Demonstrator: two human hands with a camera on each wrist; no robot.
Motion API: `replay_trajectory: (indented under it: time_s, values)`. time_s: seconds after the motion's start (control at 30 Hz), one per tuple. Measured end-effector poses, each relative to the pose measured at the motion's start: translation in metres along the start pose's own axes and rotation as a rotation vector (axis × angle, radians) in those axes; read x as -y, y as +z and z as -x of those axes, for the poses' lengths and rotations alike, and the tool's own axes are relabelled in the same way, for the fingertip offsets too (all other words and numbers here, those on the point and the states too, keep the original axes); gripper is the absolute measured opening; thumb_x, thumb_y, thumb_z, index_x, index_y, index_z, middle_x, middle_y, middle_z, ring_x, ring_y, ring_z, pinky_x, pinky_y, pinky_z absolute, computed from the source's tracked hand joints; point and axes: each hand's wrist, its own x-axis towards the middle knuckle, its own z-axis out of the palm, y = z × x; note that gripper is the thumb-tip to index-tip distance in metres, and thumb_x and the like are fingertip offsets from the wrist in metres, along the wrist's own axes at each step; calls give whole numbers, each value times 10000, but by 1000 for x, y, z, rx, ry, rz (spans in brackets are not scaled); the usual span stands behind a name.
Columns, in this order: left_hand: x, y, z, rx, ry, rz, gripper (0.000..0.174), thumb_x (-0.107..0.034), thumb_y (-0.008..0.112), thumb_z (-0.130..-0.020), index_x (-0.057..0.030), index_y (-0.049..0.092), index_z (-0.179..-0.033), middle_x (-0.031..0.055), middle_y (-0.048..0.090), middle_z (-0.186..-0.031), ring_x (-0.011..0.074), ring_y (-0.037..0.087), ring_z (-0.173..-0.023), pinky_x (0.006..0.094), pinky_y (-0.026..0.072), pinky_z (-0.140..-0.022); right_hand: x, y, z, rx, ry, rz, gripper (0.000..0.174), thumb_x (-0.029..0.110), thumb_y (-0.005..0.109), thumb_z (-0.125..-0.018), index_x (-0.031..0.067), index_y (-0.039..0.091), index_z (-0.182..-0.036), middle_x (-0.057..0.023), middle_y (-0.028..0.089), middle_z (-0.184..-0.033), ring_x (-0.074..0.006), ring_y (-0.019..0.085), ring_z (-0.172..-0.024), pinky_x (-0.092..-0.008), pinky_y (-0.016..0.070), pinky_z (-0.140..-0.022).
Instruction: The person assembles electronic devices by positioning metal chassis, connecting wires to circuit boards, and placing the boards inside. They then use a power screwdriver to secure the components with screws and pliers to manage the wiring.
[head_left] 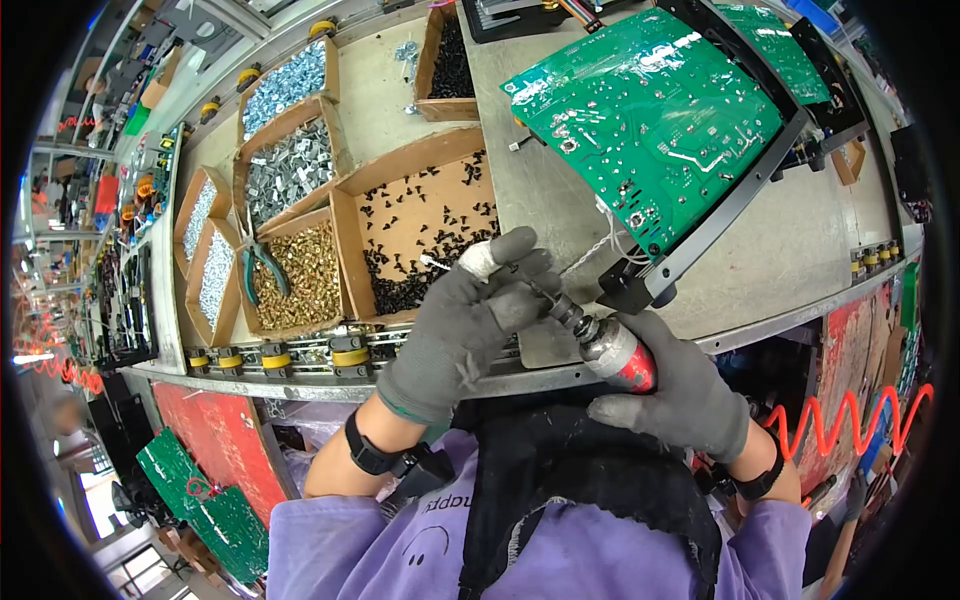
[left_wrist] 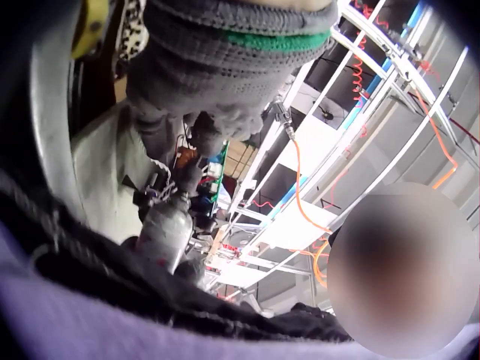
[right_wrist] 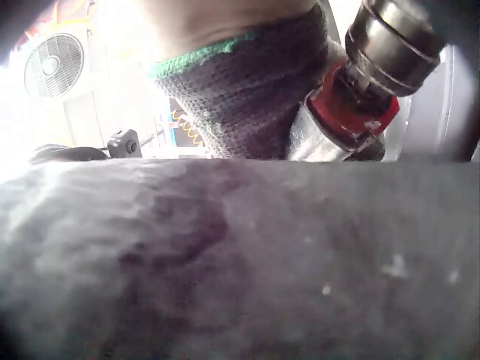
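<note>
My right hand point(head_left: 685, 390), in a grey knit glove, grips a silver and red power screwdriver point(head_left: 617, 358) close to the bench's front edge. The tool's nose points up and left toward my left hand point(head_left: 450, 330). That hand wears a grey glove too, with white tape point(head_left: 479, 262) round one finger. Its thumb and fingers curl in at the driver's bit end; anything else between them is hidden. In the left wrist view the driver's grey body point(left_wrist: 163, 234) reaches up to the gloved fingers. The right wrist view shows the tool's metal end point(right_wrist: 394, 46) beside the glove cuff.
Ahead on the right, a green circuit board point(head_left: 650, 120) sits in a black frame point(head_left: 735, 215). Cardboard trays hold black screws point(head_left: 430, 245), brass fasteners point(head_left: 300, 265), grey clips point(head_left: 290, 170) and silver fasteners point(head_left: 287, 90). Green-handled pliers point(head_left: 262, 268) lie across a tray edge. A red coiled hose point(head_left: 850, 425) hangs at right.
</note>
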Motion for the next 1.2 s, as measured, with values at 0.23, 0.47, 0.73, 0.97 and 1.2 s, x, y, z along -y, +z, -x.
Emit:
replay_trajectory:
  time_s: [0.23,0.47,0.73,0.97,1.2]
  values:
    - [-29,-59,-37,-166,20,-1845,440,-222,745,-792,-124,626,-1204,158,644,-1042,351,664,-917,424,536,-818,8,-13,11,3,-52,32,871,450,858,-689,83,423,-1348,-205,672,-992,-408,677,-922,-435,535,-777]
    - [-39,-46,-51,-25,-209,-1894,158,-242,719,-790,-122,711,-892,145,697,-901,333,678,-882,443,533,-783,7,-36,39,-21,-116,-15,835,479,858,-682,101,474,-1319,-200,672,-993,-390,682,-929,-419,541,-788]
    - [-44,-59,-46,-203,48,-1707,212,-147,753,-736,-117,745,-945,135,709,-834,286,696,-773,390,539,-705,-44,-89,31,179,-165,356,765,537,826,-669,103,551,-1236,-189,680,-852,-387,681,-804,-427,546,-701]
    - [-58,-76,-35,-357,57,-1399,204,-98,615,-878,-77,723,-1051,91,697,-798,182,633,-616,314,504,-583,-53,-101,-17,318,-265,571,647,587,713,-776,108,571,-1189,-220,666,-887,-414,663,-856,-465,524,-763]
    - [-88,-102,-10,-382,206,-1107,243,-90,629,-883,-1,687,-1101,48,680,-834,86,602,-688,233,485,-620,-37,-84,-32,360,-296,544,592,569,678,-805,109,571,-1161,-218,654,-855,-414,655,-824,-483,515,-740]
